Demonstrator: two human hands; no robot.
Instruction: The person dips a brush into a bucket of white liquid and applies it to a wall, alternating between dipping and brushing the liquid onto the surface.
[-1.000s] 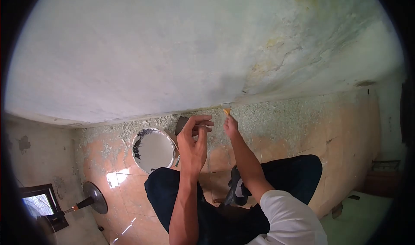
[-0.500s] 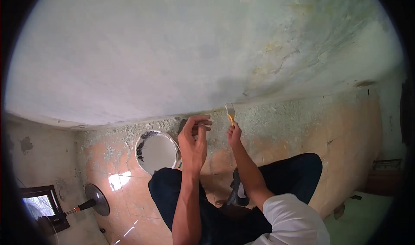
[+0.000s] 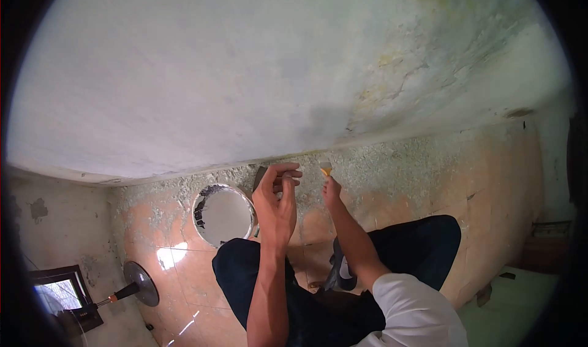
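Note:
In the head view, my right hand [image 3: 331, 189] is closed round the yellow handle of a putty knife [image 3: 326, 169]. Its pale blade points up towards the foot of the wall [image 3: 233, 90], apart from it. My left hand [image 3: 275, 201] is raised beside it, fingers bent towards the right. A dark flat plate [image 3: 260, 175] shows behind the thumb side of this hand and looks gripped in it; most of it is hidden. Just left of that hand stands a round white bucket [image 3: 252, 217] of smooth whitish paste [image 3: 225, 215].
Whitish crumbs and scrapings [image 3: 398, 166] cover the tiled floor [image 3: 202, 264] along the wall. The wall has a cracked, yellowed patch [image 3: 392, 80]. My knees [image 3: 422, 243] are bent near the bucket. At lower left, a dark round disc on a shaft [image 3: 141, 283] stands by a side wall.
My right hand has drawn the putty knife slightly back from the wall's foot, and its blade looks shorter now. My left hand stays almost in place; the whole view shifts a little.

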